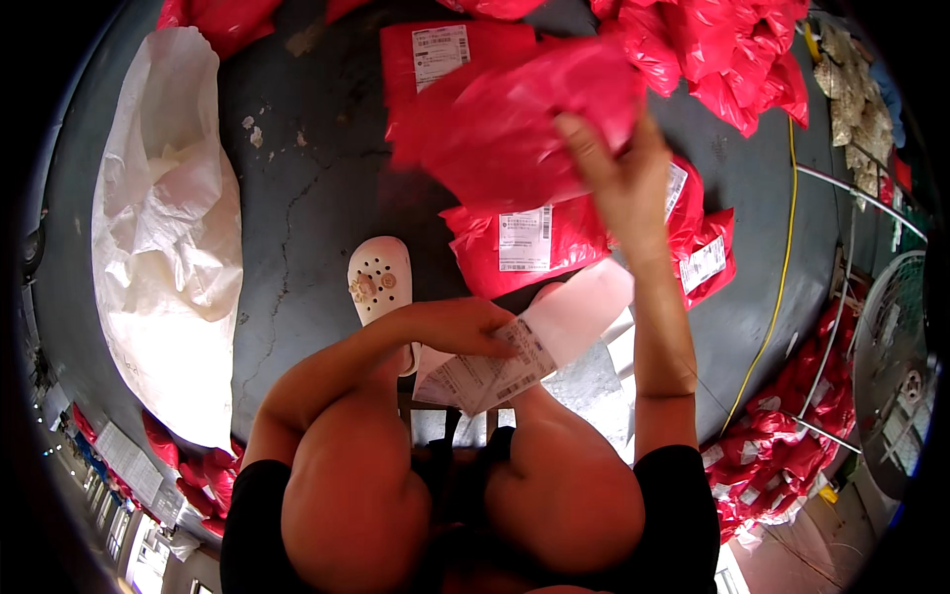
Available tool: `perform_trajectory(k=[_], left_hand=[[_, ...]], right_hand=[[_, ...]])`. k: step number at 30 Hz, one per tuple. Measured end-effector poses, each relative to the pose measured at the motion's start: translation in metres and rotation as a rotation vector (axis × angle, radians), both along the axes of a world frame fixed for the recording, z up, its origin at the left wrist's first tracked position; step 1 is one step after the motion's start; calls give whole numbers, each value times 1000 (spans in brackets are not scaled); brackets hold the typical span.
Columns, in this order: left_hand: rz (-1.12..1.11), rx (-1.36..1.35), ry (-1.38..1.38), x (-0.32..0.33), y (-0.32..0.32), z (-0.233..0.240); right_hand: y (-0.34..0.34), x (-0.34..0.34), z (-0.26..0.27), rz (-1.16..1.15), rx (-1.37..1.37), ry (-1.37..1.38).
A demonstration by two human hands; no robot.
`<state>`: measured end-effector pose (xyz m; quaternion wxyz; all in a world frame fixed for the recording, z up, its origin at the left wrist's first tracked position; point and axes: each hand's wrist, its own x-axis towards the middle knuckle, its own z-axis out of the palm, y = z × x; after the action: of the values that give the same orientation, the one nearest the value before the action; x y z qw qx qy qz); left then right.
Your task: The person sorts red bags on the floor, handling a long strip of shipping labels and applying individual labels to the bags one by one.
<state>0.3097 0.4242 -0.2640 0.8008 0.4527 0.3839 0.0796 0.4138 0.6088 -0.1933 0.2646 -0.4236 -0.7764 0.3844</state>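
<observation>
My right hand (pixel 616 167) grips the right side of a red plastic mailer bag (pixel 512 126), blurred by motion, above other red parcels on the floor. Between my knees, my left hand (pixel 471 327) holds a strip of printed shipping labels (pixel 512 360); its pale, blank-looking end extends up to the right. Just beyond the strip lies a red parcel (pixel 482 256) with a white label (pixel 525 237). Farther off, another labelled parcel (pixel 397 56) is partly covered by the held bag. Smaller labelled parcels (pixel 705 260) rest to the right, beyond my forearm.
A large white woven sack (pixel 167 245) lies at left on the cracked grey floor (pixel 312 200). Red bags are heaped at the far right (pixel 712 52) and lower right (pixel 779 431). A yellow cord (pixel 779 297) crosses the floor near a fan (pixel 894 371). My white clog (pixel 380 278) stands ahead.
</observation>
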Motion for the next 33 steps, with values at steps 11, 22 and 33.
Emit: perform_trajectory(k=[11,22,33], left_hand=[[757,-107,-241,28,14,5],[719,41,-82,36,5,8],[708,-82,-115,24,-12,4]], right_hand=[[-33,91,-19,386,-212,-229],[-75,102,-12,434,-677,-203],[-21,95,5,662,-447,-282]])
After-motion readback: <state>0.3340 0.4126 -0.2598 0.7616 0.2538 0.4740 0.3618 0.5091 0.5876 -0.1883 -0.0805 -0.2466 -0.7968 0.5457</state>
